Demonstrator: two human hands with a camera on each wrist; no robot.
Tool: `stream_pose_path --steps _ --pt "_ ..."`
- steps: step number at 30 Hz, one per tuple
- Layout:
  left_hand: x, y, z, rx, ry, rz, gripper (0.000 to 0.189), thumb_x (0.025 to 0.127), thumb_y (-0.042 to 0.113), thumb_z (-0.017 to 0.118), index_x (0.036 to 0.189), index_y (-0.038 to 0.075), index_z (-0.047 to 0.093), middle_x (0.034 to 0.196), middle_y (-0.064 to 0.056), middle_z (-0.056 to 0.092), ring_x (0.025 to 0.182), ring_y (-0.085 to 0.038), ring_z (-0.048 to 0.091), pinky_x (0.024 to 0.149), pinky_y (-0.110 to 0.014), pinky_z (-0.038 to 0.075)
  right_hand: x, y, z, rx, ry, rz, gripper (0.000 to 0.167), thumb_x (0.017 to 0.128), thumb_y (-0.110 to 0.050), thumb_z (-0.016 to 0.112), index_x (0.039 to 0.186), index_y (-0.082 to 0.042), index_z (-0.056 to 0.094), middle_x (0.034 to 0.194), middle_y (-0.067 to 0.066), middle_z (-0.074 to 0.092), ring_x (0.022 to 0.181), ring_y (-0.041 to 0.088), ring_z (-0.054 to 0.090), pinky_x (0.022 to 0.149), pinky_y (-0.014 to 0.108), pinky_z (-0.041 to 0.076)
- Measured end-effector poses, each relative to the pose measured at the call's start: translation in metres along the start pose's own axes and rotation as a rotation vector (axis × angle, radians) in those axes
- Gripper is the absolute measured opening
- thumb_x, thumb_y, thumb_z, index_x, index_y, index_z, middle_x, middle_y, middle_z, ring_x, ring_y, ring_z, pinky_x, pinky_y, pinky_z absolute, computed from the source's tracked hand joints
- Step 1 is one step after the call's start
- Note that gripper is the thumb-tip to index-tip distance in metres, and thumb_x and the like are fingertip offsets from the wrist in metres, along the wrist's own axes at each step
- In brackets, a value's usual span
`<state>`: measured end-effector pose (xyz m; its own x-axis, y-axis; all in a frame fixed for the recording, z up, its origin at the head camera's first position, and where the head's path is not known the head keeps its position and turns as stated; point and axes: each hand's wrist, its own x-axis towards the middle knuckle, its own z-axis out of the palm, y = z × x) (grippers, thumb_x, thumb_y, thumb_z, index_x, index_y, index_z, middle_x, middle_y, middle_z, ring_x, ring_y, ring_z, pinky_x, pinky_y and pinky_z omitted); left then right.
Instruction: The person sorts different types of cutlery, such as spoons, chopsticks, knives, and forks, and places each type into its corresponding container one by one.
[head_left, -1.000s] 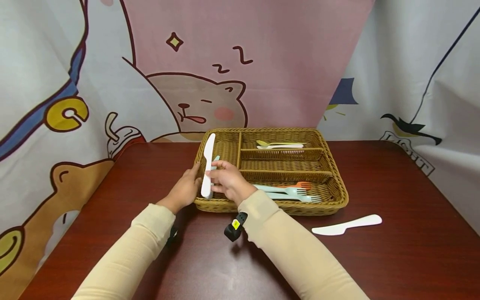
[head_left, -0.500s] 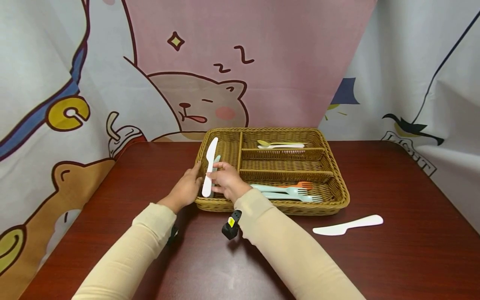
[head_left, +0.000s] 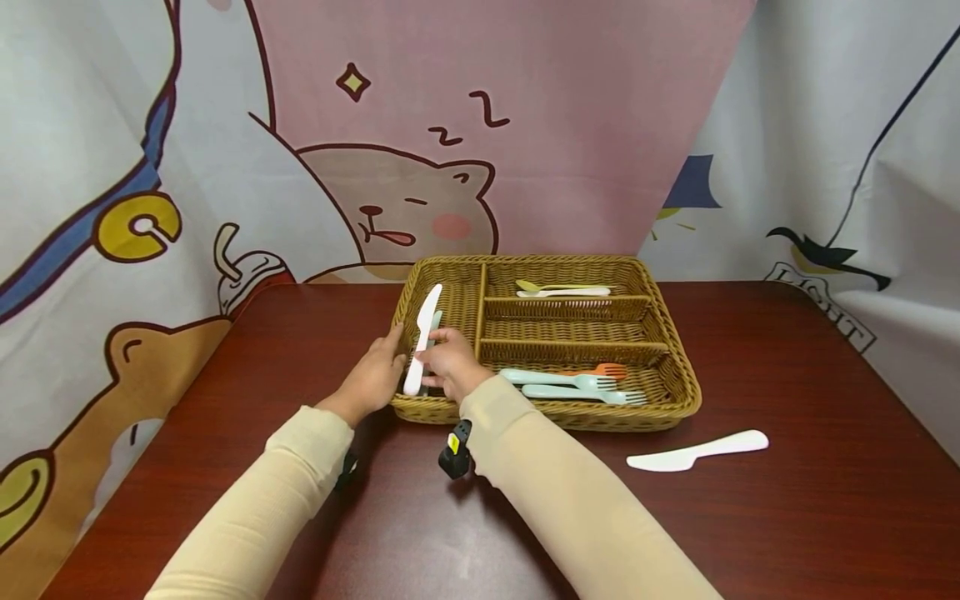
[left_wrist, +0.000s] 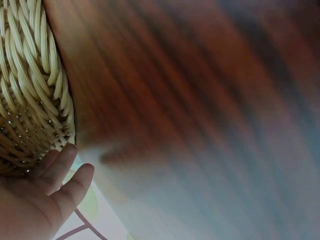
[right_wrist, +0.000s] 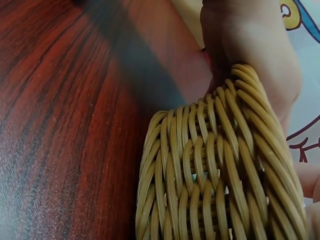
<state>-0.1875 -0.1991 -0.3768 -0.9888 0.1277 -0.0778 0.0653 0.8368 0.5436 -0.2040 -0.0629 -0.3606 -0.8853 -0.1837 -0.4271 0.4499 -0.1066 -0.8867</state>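
Note:
My right hand (head_left: 452,363) pinches a white plastic knife (head_left: 429,310) by its handle, inside the left compartment of a brown wicker cutlery basket (head_left: 585,422). The blade points away from me, tilted slightly right. Just beside and under it shows part of a pale green utensil (head_left: 437,318), the rest covered by the knife and fingers. My left hand (head_left: 369,379) rests against the basket's left side with fingers extended. In the left wrist view, the fingers of that left hand (left_wrist: 47,192) lie along the wicker wall. In the right wrist view, the basket corner (right_wrist: 215,165) hides most of the right hand.
A second white knife (head_left: 697,451) lies on the dark red table right of the basket. Pale green forks (head_left: 581,380) and an orange fork (head_left: 611,370) lie in the front compartment. A yellow spoon (head_left: 527,286) and a white utensil (head_left: 570,292) lie in the back one.
My right hand has lowered the white knife further into the left compartment, its blade tip swinging slightly right and coming nearer. The left hand stays at the basket's side.

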Motion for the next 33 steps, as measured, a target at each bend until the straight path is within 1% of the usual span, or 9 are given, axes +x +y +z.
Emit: stream_pose_path --steps 7,13,19,22,25,27,30,33 --pt "-0.0001 0.0012 0.0002 0.002 0.003 0.018 0.057 0.103 0.013 0.036 0.154 0.000 0.012 0.146 -0.030 0.032 0.134 -0.040 0.037 0.110 -0.052 0.030 0.0012 0.0014 -0.0007 -0.048 0.011 0.011 0.041 0.092 0.006 0.056 0.131 -0.002 0.046 0.120 0.023 0.053 0.104 0.033 0.060 0.087 0.046 0.053" --pt "0.0004 0.0016 0.0014 0.003 0.012 0.030 0.057 0.103 0.012 0.036 0.154 0.000 0.014 0.144 -0.031 0.035 0.133 -0.040 0.038 0.110 -0.051 0.030 0.0020 0.0025 -0.0013 -0.088 0.018 0.026 0.042 0.091 0.007 0.057 0.132 -0.001 0.047 0.122 0.023 0.053 0.106 0.034 0.059 0.084 0.043 0.054" --pt "0.0005 0.0019 0.0024 0.001 0.018 0.039 0.057 0.102 0.012 0.037 0.153 -0.001 0.015 0.144 -0.031 0.036 0.133 -0.040 0.038 0.110 -0.051 0.030 0.0020 0.0033 -0.0011 -0.133 0.026 0.034 0.044 0.091 0.008 0.056 0.134 0.000 0.048 0.130 0.024 0.049 0.111 0.035 0.057 0.078 0.038 0.056" --pt "-0.0005 0.0019 0.0012 0.002 0.021 0.048 0.057 0.102 0.012 0.037 0.153 -0.002 0.015 0.143 -0.031 0.036 0.133 -0.040 0.038 0.110 -0.051 0.030 0.0014 0.0033 -0.0001 -0.150 0.027 0.021 0.046 0.089 0.012 0.054 0.134 0.001 0.048 0.126 0.023 0.050 0.098 0.030 0.060 0.074 0.035 0.057" --pt "-0.0015 0.0012 -0.0004 0.008 0.027 0.058 0.057 0.102 0.011 0.038 0.153 -0.003 0.015 0.143 -0.032 0.036 0.132 -0.041 0.039 0.110 -0.051 0.030 0.0009 0.0033 0.0018 -0.155 0.030 0.005 0.049 0.085 0.016 0.052 0.132 0.004 0.049 0.109 0.017 0.053 0.076 0.021 0.057 0.066 0.030 0.055" --pt "-0.0016 0.0004 -0.0010 0.012 0.035 0.066 0.057 0.102 0.010 0.038 0.152 -0.004 0.016 0.142 -0.034 0.036 0.132 -0.042 0.039 0.110 -0.051 0.030 0.0009 0.0035 0.0032 -0.151 0.030 -0.008 0.049 0.083 0.018 0.050 0.131 0.005 0.049 0.098 0.012 0.050 0.067 0.017 0.052 0.060 0.027 0.053" --pt "-0.0011 -0.0009 -0.0009 0.019 0.043 0.073 0.057 0.101 0.009 0.039 0.152 -0.006 0.016 0.141 -0.034 0.037 0.131 -0.042 0.039 0.110 -0.051 0.031 0.0018 0.0044 0.0041 -0.139 0.029 -0.025 0.050 0.082 0.018 0.050 0.130 0.006 0.050 0.096 0.010 0.050 0.067 0.016 0.052 0.057 0.025 0.052" --pt "-0.0011 -0.0018 -0.0005 0.023 0.043 0.073 0.057 0.101 0.009 0.039 0.152 -0.006 0.016 0.141 -0.034 0.037 0.131 -0.042 0.040 0.109 -0.051 0.031 0.0020 0.0055 0.0036 -0.124 0.022 -0.047 0.050 0.083 0.016 0.051 0.131 0.006 0.050 0.098 0.010 0.051 0.073 0.018 0.055 0.063 0.028 0.055"
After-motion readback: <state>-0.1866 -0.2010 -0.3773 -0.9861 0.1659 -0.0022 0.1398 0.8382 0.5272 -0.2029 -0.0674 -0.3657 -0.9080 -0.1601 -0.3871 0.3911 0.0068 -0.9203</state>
